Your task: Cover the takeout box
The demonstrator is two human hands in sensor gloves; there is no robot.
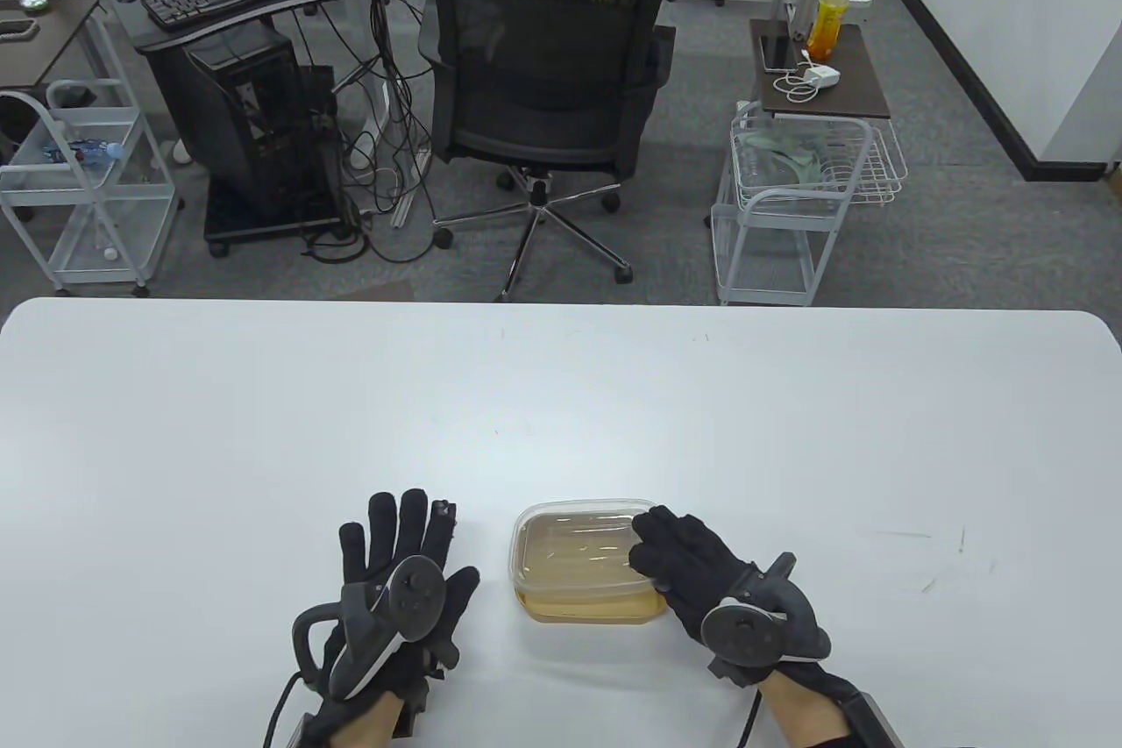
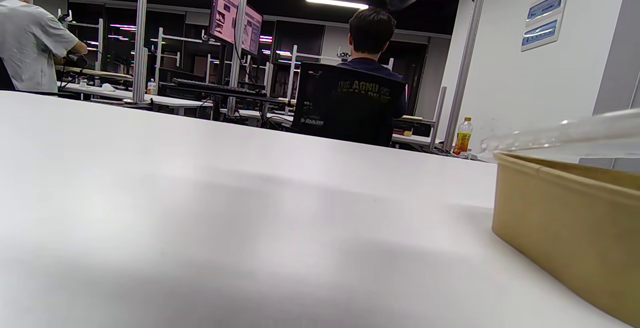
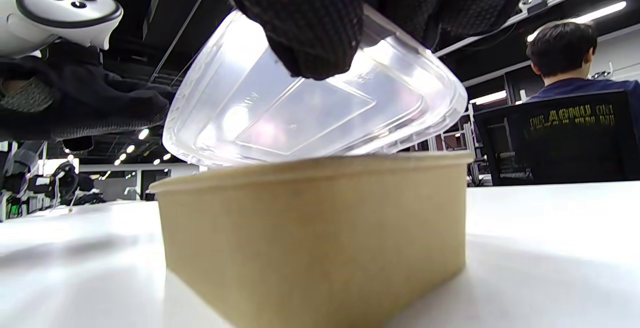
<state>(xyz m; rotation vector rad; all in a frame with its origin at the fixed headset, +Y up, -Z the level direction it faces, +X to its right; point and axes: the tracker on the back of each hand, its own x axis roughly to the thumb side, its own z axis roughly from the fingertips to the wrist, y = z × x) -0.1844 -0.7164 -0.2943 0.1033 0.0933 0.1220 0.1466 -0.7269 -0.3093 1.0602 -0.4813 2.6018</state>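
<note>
Right wrist view showed the right hand pinching the clear lid tilted above the kraft takeout box near the table's front edge, left hand flat with fingers spread beside it; judged best to level the lid, align corners, then press rims evenly.

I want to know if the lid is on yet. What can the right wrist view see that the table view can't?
Only the right wrist view shows the clear lid tilted above the box's rim, not yet seated. Only the table view shows the left hand flat on the table, apart from the box. Both show the right hand holding the lid over the brown takeout box.
</note>
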